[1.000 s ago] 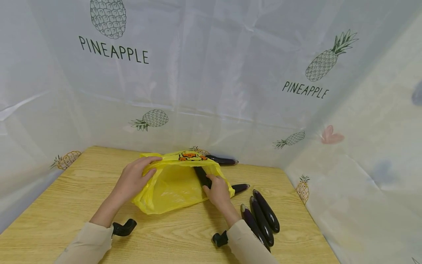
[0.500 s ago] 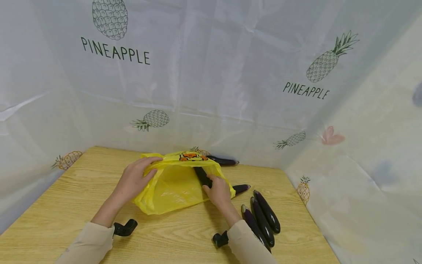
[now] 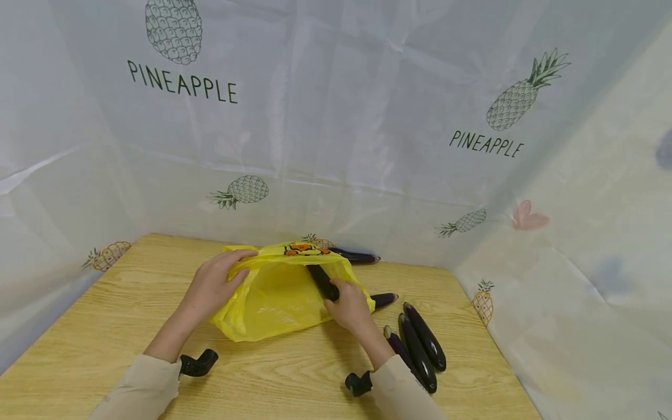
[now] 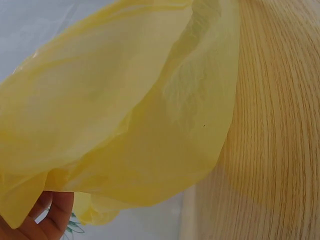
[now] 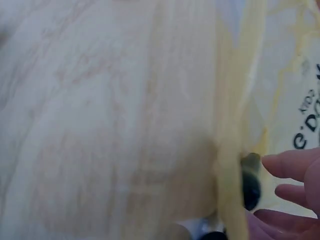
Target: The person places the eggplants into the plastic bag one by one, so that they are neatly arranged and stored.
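Eggplant (image 3: 318, 277), 1 of 6 in the head view, lies inside the mouth of 1 yellow bag (image 3: 280, 303). Its long axis runs slantwise, far end up and to the left into the bag, rounded near end down and to the right, toward the right hand (image 3: 350, 306). That hand's fingers are spread apart just beside this near end; I cannot tell whether they touch it. The left hand (image 3: 212, 283) pinches the bag's left rim between thumb and fingers, and the mouth gapes toward the viewer. The bag is thin, crinkled, see-through plastic with an orange and black print.

Of the 5 other eggplants, all smooth, glossy and dark purple, 1 is the back eggplant (image 3: 359, 256), lying nearly crosswise beyond the bag. Another, the side eggplant (image 3: 385, 300), pokes out past the bag's right edge, tip to the right. The last 3 form a group (image 3: 417, 353) lying nearly parallel, stem ends away; the right sleeve (image 3: 404, 394) partly covers 1 of them.

The table (image 3: 262, 391) has a pale wood grain. Behind it hangs a creased, shiny sheet (image 3: 341, 134) with pineapple drawings and 2 printings of "PINEAPPLE".
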`<move>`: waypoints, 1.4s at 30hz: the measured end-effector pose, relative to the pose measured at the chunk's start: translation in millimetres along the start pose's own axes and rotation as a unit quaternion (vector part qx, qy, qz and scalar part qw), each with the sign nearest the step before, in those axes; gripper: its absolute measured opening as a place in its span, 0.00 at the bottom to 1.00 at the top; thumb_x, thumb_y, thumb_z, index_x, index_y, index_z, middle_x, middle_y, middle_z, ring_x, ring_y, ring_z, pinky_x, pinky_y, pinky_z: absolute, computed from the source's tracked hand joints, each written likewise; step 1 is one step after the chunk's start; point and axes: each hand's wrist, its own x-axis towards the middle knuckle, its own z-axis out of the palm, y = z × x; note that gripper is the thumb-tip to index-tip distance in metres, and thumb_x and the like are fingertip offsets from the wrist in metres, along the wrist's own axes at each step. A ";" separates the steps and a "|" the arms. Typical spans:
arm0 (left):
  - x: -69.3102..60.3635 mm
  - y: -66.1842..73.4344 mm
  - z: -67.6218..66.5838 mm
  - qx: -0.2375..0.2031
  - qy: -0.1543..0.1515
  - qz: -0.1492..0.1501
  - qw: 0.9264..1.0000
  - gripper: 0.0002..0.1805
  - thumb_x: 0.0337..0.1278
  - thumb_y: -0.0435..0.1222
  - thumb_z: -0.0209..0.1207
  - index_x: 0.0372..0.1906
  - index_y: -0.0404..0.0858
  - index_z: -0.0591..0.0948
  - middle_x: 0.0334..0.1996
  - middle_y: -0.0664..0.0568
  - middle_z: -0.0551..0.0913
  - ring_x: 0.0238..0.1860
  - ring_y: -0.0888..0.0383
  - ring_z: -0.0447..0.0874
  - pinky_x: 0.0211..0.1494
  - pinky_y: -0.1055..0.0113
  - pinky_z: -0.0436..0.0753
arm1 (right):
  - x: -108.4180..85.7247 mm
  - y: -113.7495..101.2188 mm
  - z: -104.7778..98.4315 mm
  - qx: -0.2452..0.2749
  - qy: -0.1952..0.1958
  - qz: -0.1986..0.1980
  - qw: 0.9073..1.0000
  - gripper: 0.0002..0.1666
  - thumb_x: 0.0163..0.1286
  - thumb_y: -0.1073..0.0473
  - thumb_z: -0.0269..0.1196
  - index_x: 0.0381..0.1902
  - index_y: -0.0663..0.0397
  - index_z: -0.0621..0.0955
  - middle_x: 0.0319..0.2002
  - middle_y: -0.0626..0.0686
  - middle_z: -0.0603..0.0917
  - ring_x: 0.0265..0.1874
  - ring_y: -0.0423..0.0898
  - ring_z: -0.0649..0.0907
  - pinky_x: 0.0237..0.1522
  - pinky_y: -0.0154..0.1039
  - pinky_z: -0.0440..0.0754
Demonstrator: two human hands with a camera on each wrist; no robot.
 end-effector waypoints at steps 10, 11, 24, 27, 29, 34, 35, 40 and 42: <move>1.5 0.6 1.1 -0.001 0.008 0.010 1.000 0.23 0.71 0.30 0.66 0.68 0.44 0.82 0.63 0.44 0.85 0.59 0.40 0.86 0.57 0.39 0.86 | -25.3 1.0 -53.6 0.052 -0.015 -0.011 0.998 0.28 0.74 0.59 0.71 0.69 0.55 0.81 0.62 0.63 0.84 0.29 0.40 0.87 0.27 0.34 0.85; 1.7 0.6 1.3 -0.001 0.007 0.009 1.000 0.23 0.71 0.30 0.66 0.68 0.44 0.82 0.63 0.44 0.85 0.59 0.40 0.86 0.58 0.39 0.85 | -28.5 2.3 -60.3 0.053 -0.010 -0.007 0.999 0.28 0.73 0.59 0.71 0.69 0.54 0.82 0.61 0.63 0.84 0.30 0.41 0.88 0.27 0.34 0.85; -0.4 -3.6 -0.5 0.002 0.003 0.004 1.000 0.24 0.72 0.30 0.66 0.70 0.44 0.81 0.64 0.44 0.85 0.62 0.39 0.84 0.61 0.37 0.83 | -76.1 57.0 -120.4 -0.019 0.065 -0.017 0.998 0.29 0.70 0.61 0.74 0.67 0.54 0.83 0.60 0.57 0.86 0.44 0.52 0.89 0.39 0.45 0.90; -0.5 -3.1 -1.2 0.000 0.005 0.004 1.000 0.24 0.72 0.30 0.66 0.69 0.44 0.81 0.64 0.44 0.85 0.62 0.39 0.84 0.61 0.37 0.83 | -87.4 70.7 -127.9 -0.032 0.075 -0.007 0.997 0.30 0.69 0.61 0.75 0.68 0.54 0.82 0.60 0.59 0.86 0.46 0.55 0.89 0.41 0.50 0.91; -0.5 -2.1 -1.6 -0.002 0.005 0.004 1.000 0.24 0.72 0.30 0.66 0.69 0.44 0.81 0.64 0.44 0.85 0.62 0.39 0.84 0.61 0.37 0.83 | -94.5 80.4 -131.9 -0.036 0.075 0.002 0.997 0.30 0.70 0.61 0.74 0.68 0.56 0.81 0.61 0.60 0.85 0.48 0.58 0.88 0.43 0.53 0.90; 0.4 -0.8 -1.4 0.001 0.003 0.004 1.000 0.24 0.71 0.30 0.66 0.69 0.44 0.81 0.64 0.43 0.85 0.61 0.39 0.84 0.60 0.37 0.83 | -111.5 103.3 -137.6 -0.042 0.067 0.029 0.996 0.31 0.70 0.60 0.74 0.69 0.57 0.81 0.59 0.62 0.84 0.48 0.61 0.87 0.43 0.53 0.90; 0.6 -0.7 -1.3 0.002 0.003 0.004 1.000 0.24 0.71 0.30 0.66 0.69 0.43 0.81 0.64 0.43 0.85 0.61 0.39 0.84 0.60 0.37 0.84 | -114.6 107.5 -138.2 -0.044 0.066 0.035 0.996 0.31 0.70 0.60 0.74 0.68 0.57 0.81 0.58 0.62 0.84 0.47 0.61 0.87 0.42 0.54 0.90; 0.4 -0.6 -0.7 0.004 0.002 0.009 1.000 0.24 0.71 0.30 0.67 0.69 0.43 0.81 0.63 0.43 0.85 0.59 0.38 0.85 0.57 0.37 0.85 | -129.2 126.8 -138.4 -0.056 0.062 0.058 0.995 0.31 0.69 0.59 0.75 0.68 0.56 0.81 0.56 0.63 0.85 0.46 0.60 0.88 0.40 0.53 0.89; 0.5 -0.8 -0.2 0.006 0.003 0.011 1.000 0.24 0.71 0.29 0.67 0.69 0.43 0.81 0.63 0.43 0.85 0.59 0.38 0.86 0.56 0.38 0.85 | -134.1 132.4 -137.8 -0.055 0.060 0.060 0.995 0.32 0.68 0.59 0.76 0.68 0.57 0.81 0.56 0.63 0.85 0.44 0.58 0.88 0.39 0.51 0.89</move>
